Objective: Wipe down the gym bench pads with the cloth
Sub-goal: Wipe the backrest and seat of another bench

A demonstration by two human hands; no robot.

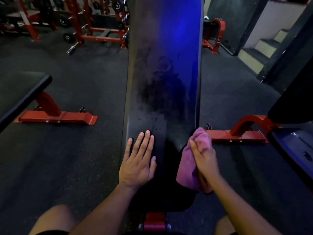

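A long black bench pad (162, 73) runs away from me down the middle of the view, with a blue light reflected on its far half and a dull smudged patch in the middle. My left hand (138, 160) lies flat on the pad's near left part, fingers straight. My right hand (204, 160) holds a pink cloth (189, 163) against the pad's near right edge, fingers wrapped over the bunched fabric. The cloth hangs down over the side of the pad.
Another black bench (22, 94) on a red frame stands to the left, and a third bench (294, 141) to the right. Red racks with weight plates (94, 22) fill the back left. Steps (264, 46) rise at the back right. My knees show at the bottom.
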